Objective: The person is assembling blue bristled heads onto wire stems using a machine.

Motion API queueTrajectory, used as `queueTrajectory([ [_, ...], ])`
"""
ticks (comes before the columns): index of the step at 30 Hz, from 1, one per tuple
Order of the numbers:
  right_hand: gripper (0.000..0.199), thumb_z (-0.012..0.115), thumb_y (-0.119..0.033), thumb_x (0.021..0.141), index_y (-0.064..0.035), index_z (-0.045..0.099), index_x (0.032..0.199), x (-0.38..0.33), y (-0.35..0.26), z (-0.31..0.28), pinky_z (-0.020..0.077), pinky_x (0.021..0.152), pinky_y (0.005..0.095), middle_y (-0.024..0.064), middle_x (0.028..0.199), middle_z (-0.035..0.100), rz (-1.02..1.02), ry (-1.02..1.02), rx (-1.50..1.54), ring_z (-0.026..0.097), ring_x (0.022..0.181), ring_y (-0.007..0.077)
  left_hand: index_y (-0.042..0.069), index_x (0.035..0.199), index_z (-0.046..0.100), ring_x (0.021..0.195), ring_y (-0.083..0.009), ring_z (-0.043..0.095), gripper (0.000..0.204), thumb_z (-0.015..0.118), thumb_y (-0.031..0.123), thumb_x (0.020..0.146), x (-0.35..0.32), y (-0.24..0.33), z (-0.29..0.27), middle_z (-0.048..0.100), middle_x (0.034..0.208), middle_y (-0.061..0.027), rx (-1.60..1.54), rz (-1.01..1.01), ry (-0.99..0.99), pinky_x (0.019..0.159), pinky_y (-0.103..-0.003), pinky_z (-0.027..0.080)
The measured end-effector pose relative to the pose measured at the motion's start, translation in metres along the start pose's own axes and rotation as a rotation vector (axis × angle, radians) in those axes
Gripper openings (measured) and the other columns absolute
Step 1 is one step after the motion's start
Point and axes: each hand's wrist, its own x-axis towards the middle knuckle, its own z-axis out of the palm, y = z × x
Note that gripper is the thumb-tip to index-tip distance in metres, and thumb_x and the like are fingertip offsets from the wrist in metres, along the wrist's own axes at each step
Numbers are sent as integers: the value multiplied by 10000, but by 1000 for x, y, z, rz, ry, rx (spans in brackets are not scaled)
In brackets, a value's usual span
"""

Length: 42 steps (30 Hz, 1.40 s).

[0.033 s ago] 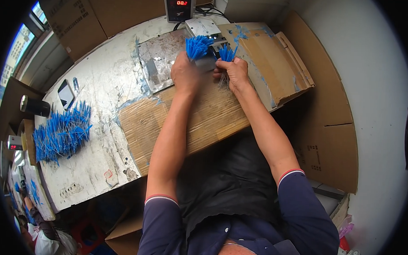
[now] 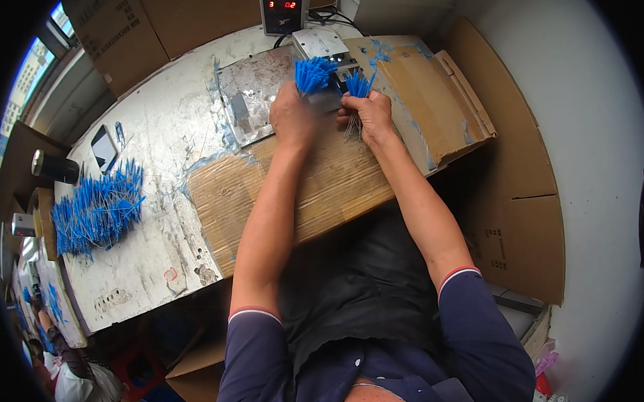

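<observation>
My left hand (image 2: 289,115) is closed round a thick bundle of blue-tipped wires (image 2: 315,74), with the blue ends fanning out above the fist. A blur covers part of that hand's inner side. To its right, my right hand (image 2: 369,116) pinches a smaller bunch of blue-tipped wires (image 2: 357,84). Thin silvery stems hang below those fingers. Both bunches are upright and a little apart, in front of a small metal machine (image 2: 319,43). The lower ends in the left hand are hidden.
A black box with a lit red display (image 2: 282,8) stands at the back. Flattened cardboard (image 2: 280,185) lies under my arms, a cardboard box (image 2: 425,91) at right. On the white table's left are a large pile of blue-tipped wires (image 2: 100,209), a phone (image 2: 104,149) and a black cylinder (image 2: 55,167).
The red digits on the display differ. Both hands keep their grip and their place; the bundle in my left hand has shifted very slightly.
</observation>
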Motion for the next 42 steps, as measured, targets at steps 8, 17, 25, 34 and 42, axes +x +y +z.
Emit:
queueTrajectory([
  [8, 137, 687, 29, 807, -1, 592, 901, -1, 3, 6, 573, 440, 348, 106, 709, 643, -97, 57, -107, 647, 522, 195, 35, 914, 613, 846, -422, 632, 104, 633, 32, 812, -1, 2, 0, 638, 889, -186, 166, 87, -37, 751, -515, 489],
  [17, 125, 669, 52, 794, 6, 580, 867, 15, 3, 24, 553, 419, 329, 100, 699, 639, -173, 181, -258, 632, 499, 177, 40, 926, 615, 851, -417, 635, 80, 608, 34, 847, 4, -10, 3, 645, 911, -187, 39, 11, 162, 755, -496, 502],
  [25, 95, 667, 44, 812, 35, 586, 859, 18, 6, 27, 579, 412, 352, 118, 731, 663, -188, 183, -145, 669, 529, 209, 41, 916, 613, 964, -385, 615, 103, 638, 51, 817, 6, -12, 5, 653, 935, -175, 28, 46, 150, 835, -490, 462],
  [34, 130, 688, 22, 848, 42, 655, 971, 12, 15, 5, 629, 548, 324, 109, 833, 676, -117, -18, 150, 687, 657, 198, 61, 942, 646, 851, -438, 658, 106, 662, 67, 837, 3, -11, 6, 684, 892, -188, 54, 51, -5, 728, -522, 492],
  [42, 193, 714, 27, 855, 37, 662, 1041, 6, 14, 6, 621, 622, 312, 96, 908, 697, -186, 33, 46, 688, 731, 173, 58, 935, 642, 860, -434, 660, 97, 650, 61, 838, 3, -6, 1, 679, 887, -193, 41, 22, -27, 740, -519, 496],
])
